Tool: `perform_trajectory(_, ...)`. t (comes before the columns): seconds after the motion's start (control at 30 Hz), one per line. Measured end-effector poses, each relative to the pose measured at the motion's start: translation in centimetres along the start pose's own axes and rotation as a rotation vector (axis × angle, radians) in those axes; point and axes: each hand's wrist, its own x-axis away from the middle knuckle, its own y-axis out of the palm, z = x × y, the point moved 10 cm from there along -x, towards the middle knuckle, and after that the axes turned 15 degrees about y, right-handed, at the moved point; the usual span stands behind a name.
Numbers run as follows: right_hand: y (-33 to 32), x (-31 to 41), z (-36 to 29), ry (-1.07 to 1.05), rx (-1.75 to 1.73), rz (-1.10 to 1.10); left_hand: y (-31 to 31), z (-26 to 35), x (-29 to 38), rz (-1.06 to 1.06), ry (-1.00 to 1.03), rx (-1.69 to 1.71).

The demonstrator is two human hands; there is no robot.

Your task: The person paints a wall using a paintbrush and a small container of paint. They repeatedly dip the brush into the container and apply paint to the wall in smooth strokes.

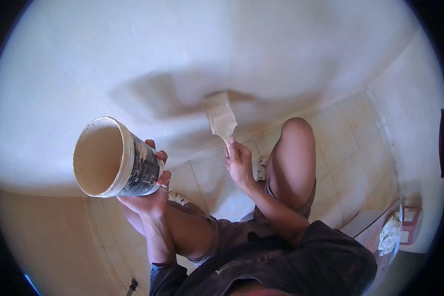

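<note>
My left hand [153,188] is wrapped around a round plastic paint bucket [144,166], tilted with its mouth towards the left. Pale paint coats the bucket's rim and inner wall; how much paint it holds cannot be told. In my right hand [239,161] is the handle of a wide flat paintbrush [221,113], its bristles pointing up and covered in cream paint. The bristles lie at or close against the white wall [207,48], where a shadow falls around them; contact is not certain.
Beige floor tiles [340,148] meet the wall beneath my bent knees. A side wall [414,122] rises at the right. At lower right a whitish crumpled cloth [389,233] lies by a pink plastic object [411,225]. A dark-tipped rod [133,286] is at the bottom left.
</note>
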Motion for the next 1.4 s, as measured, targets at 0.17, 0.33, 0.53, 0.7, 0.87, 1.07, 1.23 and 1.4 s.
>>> perform_trajectory(0.17, 1.7, 0.8, -13.4, -0.176, -0.105, -0.119, -0.3, 0.1, -0.1, -0.012, -0.014, 0.016)
perform_trajectory(0.33, 2.5, 0.4, -20.5, -0.334, -0.021, -0.125, -0.4, 0.2, -0.2, 0.001, -0.007, 0.008)
perform_trajectory(0.53, 1.4, -4.6, -7.9, -0.510, 0.239, 0.138, 0.2, -0.1, -0.2, -0.020, -0.037, 0.007)
perform_trajectory(0.7, -1.7, -8.0, 11.6, -0.127, 0.490, 0.275, 0.2, 0.0, -0.3, 0.000, -0.035, -0.021)
perform_trajectory(0.87, -4.6, -8.0, 24.1, 0.280, 0.640, 0.369, 0.3, -0.1, -0.4, -0.009, -0.040, -0.009)
perform_trajectory(1.07, -3.8, -10.9, 24.1, 0.539, 0.295, 0.226, 0.1, 0.0, -0.3, -0.006, -0.044, -0.032)
perform_trajectory(1.23, -2.8, -8.5, 15.3, 0.500, 0.186, 0.099, 0.3, -0.1, -0.4, -0.017, -0.048, -0.009)
perform_trajectory(1.4, -1.6, -5.3, 7.6, 0.417, 0.140, 0.012, 0.2, -0.2, -0.4, -0.020, -0.040, -0.015)
